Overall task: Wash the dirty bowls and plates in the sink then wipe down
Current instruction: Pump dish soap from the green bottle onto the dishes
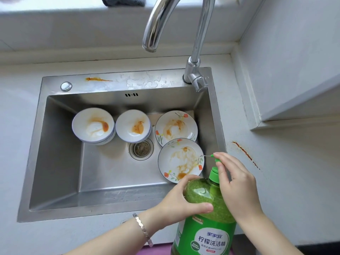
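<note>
1 wide-angle view, worn on the person's head, looks forward and steeply down from above the front edge of the surface (276, 172). It faces the back wall, so the sink (117, 81) fills the middle of the frame, seen almost from overhead. The faucet (158, 21) arches in from the top, near the lens and large. The left hand (180, 201) and right hand (239, 183) enter from the bottom edge with a green bottle (204, 227), nearest of all. Straight edges of sink and surface bend slightly toward the frame's sides.
</note>
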The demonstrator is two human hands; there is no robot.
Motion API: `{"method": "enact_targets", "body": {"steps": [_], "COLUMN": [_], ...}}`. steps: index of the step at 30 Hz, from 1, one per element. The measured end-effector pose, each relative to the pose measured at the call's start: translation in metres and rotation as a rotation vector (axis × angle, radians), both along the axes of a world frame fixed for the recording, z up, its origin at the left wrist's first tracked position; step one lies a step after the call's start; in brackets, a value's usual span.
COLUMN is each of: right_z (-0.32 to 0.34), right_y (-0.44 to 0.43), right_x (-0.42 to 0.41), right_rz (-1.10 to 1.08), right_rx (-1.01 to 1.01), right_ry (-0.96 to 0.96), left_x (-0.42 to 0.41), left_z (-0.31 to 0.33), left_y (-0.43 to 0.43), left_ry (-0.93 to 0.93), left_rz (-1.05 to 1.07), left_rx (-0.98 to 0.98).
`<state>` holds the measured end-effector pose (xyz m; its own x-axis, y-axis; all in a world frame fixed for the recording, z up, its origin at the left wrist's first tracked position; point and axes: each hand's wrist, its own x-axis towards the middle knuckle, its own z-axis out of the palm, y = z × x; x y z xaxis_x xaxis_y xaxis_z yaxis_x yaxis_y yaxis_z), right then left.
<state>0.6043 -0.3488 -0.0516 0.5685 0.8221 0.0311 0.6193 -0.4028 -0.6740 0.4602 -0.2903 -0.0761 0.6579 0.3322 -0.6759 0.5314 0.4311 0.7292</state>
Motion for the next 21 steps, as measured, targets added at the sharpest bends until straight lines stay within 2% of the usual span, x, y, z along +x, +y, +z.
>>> {"method": "enact_targets", "body": {"steps": [5,11,16,21], "right_z": [0.022,0.057,0.033,-0.005], "right_y": [0.011,0.064,0.115,0.141], "right_x": [0.015,0.034,0.031,0.025], "right_rz": [-0.019,0.022,0.064,0.103], "right_rx": [0.067,0.237,0.245,0.198], "right_ry": [0.049,-0.101,-0.065,-0.064], "left_x": [0.010,0.030,0.027,0.017], "left_z": [0.009,0.029,0.013,-0.018], "left_y": [0.008,0.060,0.098,0.114], "left_ry": [-0.030,-0.143,-0.130,-0.093], "left_rz": [0.054,0.120,0.211,0.240], "left_rx": [0.033,0.125,0.168,0.083]}}
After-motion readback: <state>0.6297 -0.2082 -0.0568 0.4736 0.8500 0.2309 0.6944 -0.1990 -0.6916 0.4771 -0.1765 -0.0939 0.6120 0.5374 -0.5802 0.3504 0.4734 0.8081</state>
